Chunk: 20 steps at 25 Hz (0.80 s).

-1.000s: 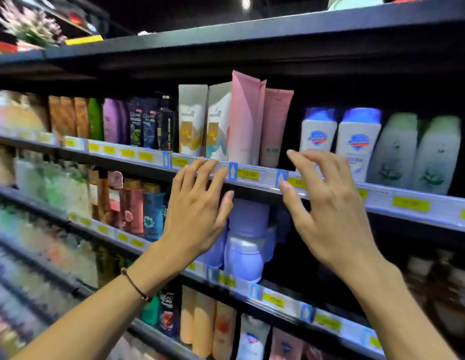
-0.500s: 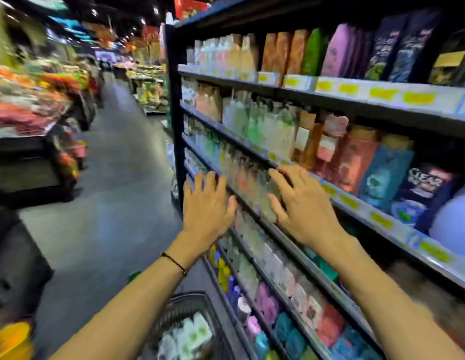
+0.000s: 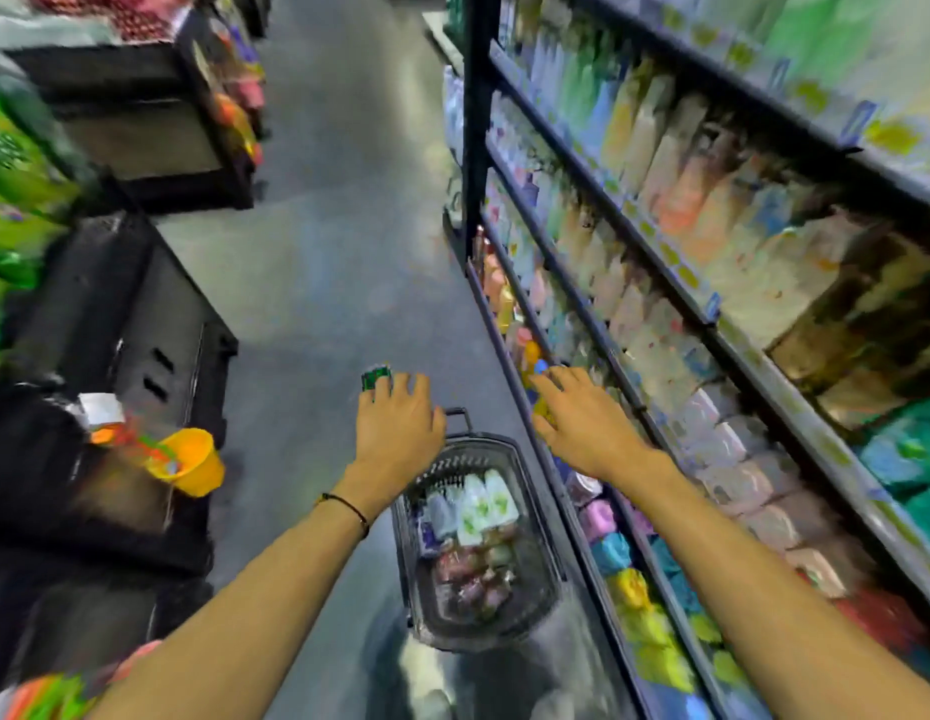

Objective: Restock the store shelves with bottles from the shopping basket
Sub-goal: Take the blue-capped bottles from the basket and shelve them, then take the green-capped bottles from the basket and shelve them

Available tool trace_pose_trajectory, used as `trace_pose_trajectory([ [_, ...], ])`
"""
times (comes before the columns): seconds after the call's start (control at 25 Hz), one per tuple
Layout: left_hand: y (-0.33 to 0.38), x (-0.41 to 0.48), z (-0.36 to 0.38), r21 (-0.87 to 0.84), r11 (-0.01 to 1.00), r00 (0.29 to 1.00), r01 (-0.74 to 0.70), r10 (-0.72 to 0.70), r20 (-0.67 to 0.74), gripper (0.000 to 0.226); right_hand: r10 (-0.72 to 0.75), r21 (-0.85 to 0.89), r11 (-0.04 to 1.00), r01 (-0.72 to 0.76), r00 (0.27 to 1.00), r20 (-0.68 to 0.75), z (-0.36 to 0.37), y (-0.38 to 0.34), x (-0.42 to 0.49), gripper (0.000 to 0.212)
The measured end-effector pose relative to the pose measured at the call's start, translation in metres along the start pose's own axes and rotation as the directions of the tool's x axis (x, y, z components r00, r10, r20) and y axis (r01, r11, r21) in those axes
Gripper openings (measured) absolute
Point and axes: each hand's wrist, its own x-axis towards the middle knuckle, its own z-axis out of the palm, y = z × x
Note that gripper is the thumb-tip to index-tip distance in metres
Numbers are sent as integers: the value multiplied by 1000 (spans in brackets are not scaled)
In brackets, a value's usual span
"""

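Observation:
A dark shopping basket point(image 3: 543, 579) stands on the grey floor beside the shelf unit. It holds several bottles point(image 3: 476, 506), white with green labels at its far end and pinkish ones nearer me. My left hand point(image 3: 398, 428) hovers above the basket's far end, fingers spread and empty. To its right, my right hand point(image 3: 582, 423) hangs in front of the low shelves point(image 3: 655, 428), fingers straight, holding nothing. Rows of blurred bottles and packs fill the shelves on the right.
The aisle floor point(image 3: 317, 262) runs ahead between the shelf unit and dark display stands point(image 3: 141, 324) on the left. An orange bucket point(image 3: 190, 462) sits on the near left stand. A small green object point(image 3: 375, 377) lies on the floor past my left hand.
My view swung from the upper shelves down and left to the floor. Both hands came down from the shelf to above the basket, still empty.

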Motion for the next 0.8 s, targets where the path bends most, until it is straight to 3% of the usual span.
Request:
trace_pose_trajectory([
  [0.24,-8,16,114,-58,978,945,199,-176,276,40,-1,149,988,-40,964,267,137,47,53,44],
  [0.36,-11,15,185,-37,947,864,319,-275,422,42,-10,152,987,-53,921,390,216,67,75,41],
  [0.52,-6,7,284,31,942,723,334,-277,633,54,44,143,980,-136,858,511,320,80,83,47],
  [0.68,-18,15,395,30,923,669,384,-300,680,55,71,145,971,-191,805,589,427,92,86,49],
  [0.8,-33,30,483,-21,903,654,429,-295,697,51,89,155,965,-214,816,571,509,101,81,45],
])
